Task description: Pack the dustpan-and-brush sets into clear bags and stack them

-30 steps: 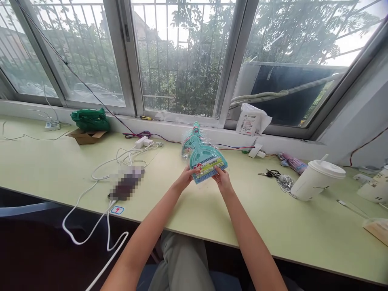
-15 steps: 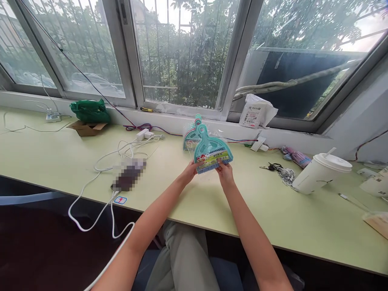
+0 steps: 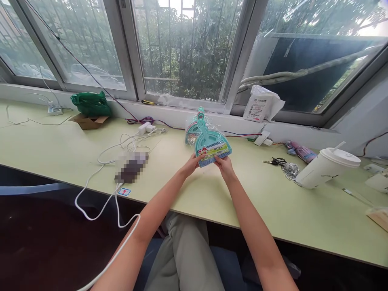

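Observation:
A teal mini dustpan and brush set point(image 3: 212, 141) in clear plastic wrap, with a yellow-green label and blue bristles along its lower edge, is held in front of me, handle pointing up and away. My left hand point(image 3: 192, 163) grips its lower left corner. On the lower right edge, my right hand point(image 3: 223, 165) is closed with the thumb on the front. Behind it, by the windowsill, stand more wrapped dustpan sets point(image 3: 190, 131), mostly hidden by the held one.
White charging cables point(image 3: 104, 161) and a blurred dark device point(image 3: 131, 169) lie on the left of the table point(image 3: 257, 202). A green bag point(image 3: 91, 104) rests on a cardboard box point(image 3: 87, 121). Keys point(image 3: 277, 161) and a white lidded cup point(image 3: 325, 167) are on the right.
The dustpan set has tilted back slightly and come a little closer to the sets behind it, with both hands still gripping it. The camera view has shifted slightly downward.

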`<state>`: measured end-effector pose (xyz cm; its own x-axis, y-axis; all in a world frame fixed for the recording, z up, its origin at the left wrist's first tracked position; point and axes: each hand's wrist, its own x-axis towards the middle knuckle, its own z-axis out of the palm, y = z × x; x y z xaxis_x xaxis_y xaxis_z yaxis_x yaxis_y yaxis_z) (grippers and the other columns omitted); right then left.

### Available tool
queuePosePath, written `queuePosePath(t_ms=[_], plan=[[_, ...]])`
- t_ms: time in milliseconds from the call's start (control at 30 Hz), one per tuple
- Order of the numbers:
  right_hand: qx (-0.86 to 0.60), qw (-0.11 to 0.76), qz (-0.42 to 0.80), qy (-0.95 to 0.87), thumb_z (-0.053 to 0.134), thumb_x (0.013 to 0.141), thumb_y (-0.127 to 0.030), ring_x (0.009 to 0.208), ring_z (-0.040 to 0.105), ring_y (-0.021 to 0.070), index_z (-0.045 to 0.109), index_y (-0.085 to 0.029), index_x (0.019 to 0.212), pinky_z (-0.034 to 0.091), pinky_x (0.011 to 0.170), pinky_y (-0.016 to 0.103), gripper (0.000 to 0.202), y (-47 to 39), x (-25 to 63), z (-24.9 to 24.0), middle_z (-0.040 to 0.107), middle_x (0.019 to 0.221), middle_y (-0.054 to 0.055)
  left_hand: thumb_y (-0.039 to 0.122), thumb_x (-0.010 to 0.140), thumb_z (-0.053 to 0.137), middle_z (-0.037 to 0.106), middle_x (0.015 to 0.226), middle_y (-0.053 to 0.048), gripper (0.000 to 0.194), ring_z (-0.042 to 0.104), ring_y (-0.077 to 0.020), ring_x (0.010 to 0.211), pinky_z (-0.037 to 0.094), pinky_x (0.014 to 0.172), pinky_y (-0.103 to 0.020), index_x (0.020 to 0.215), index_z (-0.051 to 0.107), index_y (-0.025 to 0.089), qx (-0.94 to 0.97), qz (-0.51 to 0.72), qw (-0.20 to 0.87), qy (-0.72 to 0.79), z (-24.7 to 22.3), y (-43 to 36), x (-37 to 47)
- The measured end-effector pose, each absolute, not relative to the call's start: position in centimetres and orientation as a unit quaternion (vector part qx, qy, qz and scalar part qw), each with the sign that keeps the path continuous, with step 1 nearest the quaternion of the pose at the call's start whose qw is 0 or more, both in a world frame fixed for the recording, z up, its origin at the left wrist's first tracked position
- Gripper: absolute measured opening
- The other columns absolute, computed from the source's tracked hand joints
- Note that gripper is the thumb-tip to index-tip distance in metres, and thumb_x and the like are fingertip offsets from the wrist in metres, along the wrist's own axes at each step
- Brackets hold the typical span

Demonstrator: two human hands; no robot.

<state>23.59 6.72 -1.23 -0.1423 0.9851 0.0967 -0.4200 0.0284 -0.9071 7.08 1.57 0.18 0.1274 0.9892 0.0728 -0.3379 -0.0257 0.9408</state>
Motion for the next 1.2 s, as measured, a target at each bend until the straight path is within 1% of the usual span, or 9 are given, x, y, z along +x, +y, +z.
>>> queuePosePath(t_ms=[133, 300, 467, 600, 700, 767, 933, 1033, 1200], plan=[[-0.299, 0.539, 0.652, -0.442, 0.087, 0.050, -0.024, 0.102, 0.066, 0.0234, 0.066, -0.021, 0.094, 0.056, 0.087, 0.036, 0.048, 7.1, 24.7, -0.9, 0.073, 0.100, 0.002, 0.054, 0.074, 0.068, 0.064, 0.121, -0.013, 0.066, 0.070, -0.0271, 0.089, 0.056, 0.078, -0.042, 0.129, 0.047, 0.023, 0.493, 0.488, 0.626, 0.357, 0.2, 1.1, 7.1], [-0.289, 0.515, 0.673, -0.446, 0.084, 0.053, -0.018, 0.103, 0.066, 0.0226, 0.067, -0.019, 0.094, 0.055, 0.089, 0.034, 0.045, 7.0, 25.5, -0.3, 0.072, 0.102, 0.004, 0.056, 0.072, 0.069, 0.062, 0.122, -0.016, 0.069, 0.071, -0.0267, 0.084, 0.056, 0.077, -0.040, 0.127, 0.045, 0.023, 0.488, 0.496, 0.623, 0.358, 0.5, 0.9, 7.3], [-0.288, 0.519, 0.666, -0.452, 0.082, 0.056, -0.017, 0.103, 0.065, 0.0223, 0.067, -0.020, 0.093, 0.056, 0.090, 0.034, 0.040, 6.7, 25.4, -0.3, 0.073, 0.102, 0.002, 0.047, 0.072, 0.072, 0.059, 0.126, -0.015, 0.067, 0.069, -0.0274, 0.093, 0.051, 0.084, -0.042, 0.128, 0.045, 0.023, 0.530, 0.478, 0.598, 0.366, 0.7, 0.8, 7.0], [-0.284, 0.532, 0.665, -0.442, 0.082, 0.056, -0.016, 0.102, 0.066, 0.0211, 0.066, -0.020, 0.092, 0.057, 0.088, 0.032, 0.040, 6.8, 25.3, -0.4, 0.073, 0.101, 0.002, 0.043, 0.075, 0.069, 0.058, 0.129, -0.011, 0.057, 0.060, -0.0269, 0.111, 0.047, 0.090, -0.040, 0.125, 0.048, 0.025, 0.535, 0.502, 0.545, 0.406, 0.2, 1.2, 6.9], [-0.284, 0.539, 0.666, -0.430, 0.082, 0.055, -0.013, 0.102, 0.066, 0.0210, 0.066, -0.019, 0.091, 0.057, 0.087, 0.031, 0.040, 6.8, 25.2, -0.4, 0.072, 0.100, 0.002, 0.039, 0.074, 0.067, 0.058, 0.129, -0.010, 0.055, 0.057, -0.0265, 0.114, 0.046, 0.091, -0.040, 0.123, 0.049, 0.024, 0.519, 0.516, 0.539, 0.416, -0.1, 1.6, 7.0], [-0.292, 0.543, 0.665, -0.421, 0.081, 0.055, -0.012, 0.102, 0.066, 0.0214, 0.065, -0.019, 0.091, 0.058, 0.086, 0.032, 0.040, 6.9, 25.0, -0.5, 0.072, 0.100, 0.002, 0.036, 0.072, 0.067, 0.060, 0.126, -0.010, 0.054, 0.061, -0.0252, 0.107, 0.047, 0.090, -0.040, 0.122, 0.049, 0.023, 0.508, 0.524, 0.545, 0.411, -0.3, 1.8, 7.2], [-0.288, 0.540, 0.673, -0.415, 0.080, 0.056, -0.012, 0.102, 0.066, 0.0204, 0.065, -0.020, 0.092, 0.058, 0.085, 0.030, 0.040, 7.0, 24.8, -0.6, 0.072, 0.100, 0.001, 0.031, 0.072, 0.066, 0.066, 0.111, -0.011, 0.050, 0.069, -0.0216, 0.078, 0.051, 0.082, -0.043, 0.117, 0.049, 0.018, 0.485, 0.546, 0.571, 0.375, 0.0, 1.8, 7.6], [-0.284, 0.540, 0.677, -0.411, 0.079, 0.056, -0.010, 0.103, 0.066, 0.0195, 0.065, -0.020, 0.093, 0.058, 0.086, 0.028, 0.041, 6.7, 24.8, -0.4, 0.072, 0.100, 0.001, 0.029, 0.072, 0.067, 0.067, 0.107, -0.011, 0.050, 0.070, -0.0218, 0.075, 0.053, 0.080, -0.042, 0.116, 0.049, 0.018, 0.473, 0.556, 0.576, 0.367, 0.3, 1.7, 7.7], [-0.276, 0.539, 0.674, -0.423, 0.077, 0.059, -0.011, 0.102, 0.066, 0.0192, 0.065, -0.021, 0.092, 0.057, 0.088, 0.029, 0.037, 6.3, 24.7, 0.0, 0.072, 0.102, 0.001, 0.029, 0.072, 0.066, 0.067, 0.110, -0.010, 0.051, 0.071, -0.0226, 0.075, 0.054, 0.079, -0.042, 0.119, 0.047, 0.019, 0.466, 0.564, 0.576, 0.363, 0.4, 1.6, 7.6]])
